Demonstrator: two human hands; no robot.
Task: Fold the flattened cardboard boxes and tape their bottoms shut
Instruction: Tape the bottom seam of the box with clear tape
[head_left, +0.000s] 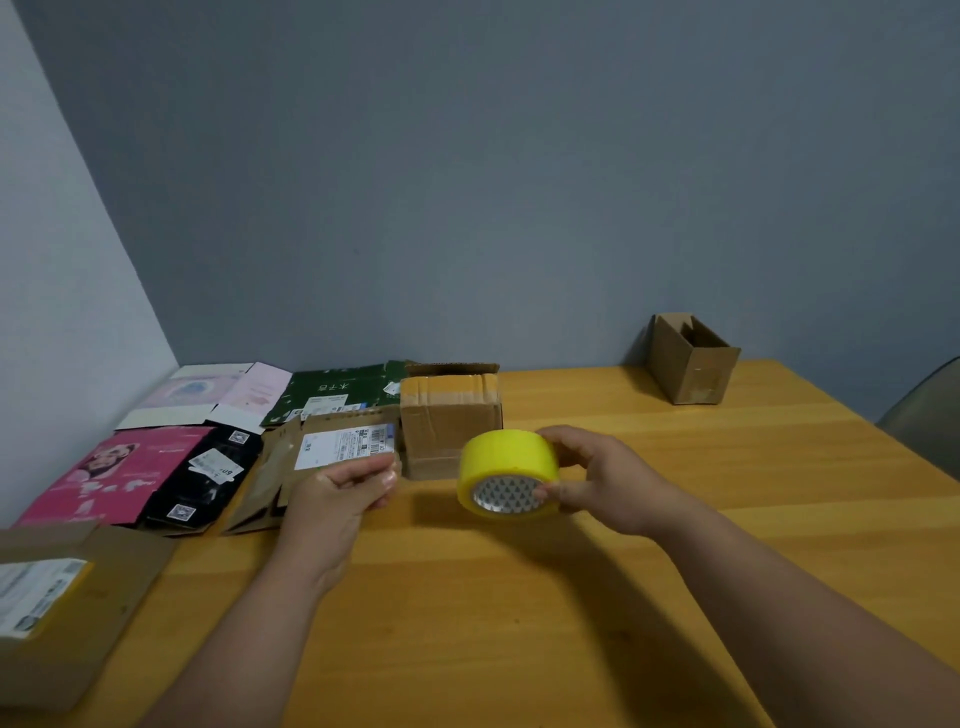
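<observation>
- Cardboard boxes, head view: one folded brown box (451, 425) is sitting near the middle of the tabletop (675, 467) toward its far edge, tan tape already running across the face turned upward, probably its bottom, so it appears to be resting upside down.
- Second folded box (693, 359) is standing at the far right corner, open side up, likely set aside as finished.
- Flattened boxes are lying along the left edge: a pink one (114, 475), a black one (205, 480), a green one (337, 392), a pale one (208, 395), a brown labelled one (332, 452), and another brown one (57, 603) at the near left corner.
- Tape roll (508, 473), yellow with a patterned core, is hovering above the tabletop just in front of the taped box.
- Right hand (605, 478) is grasping the roll around its rim, fingers curled over it.
- Left hand (345, 491) is pinching its thumb and fingers together beside the roll, seemingly drawing out the free end; the strip itself is too clear to make out.
</observation>
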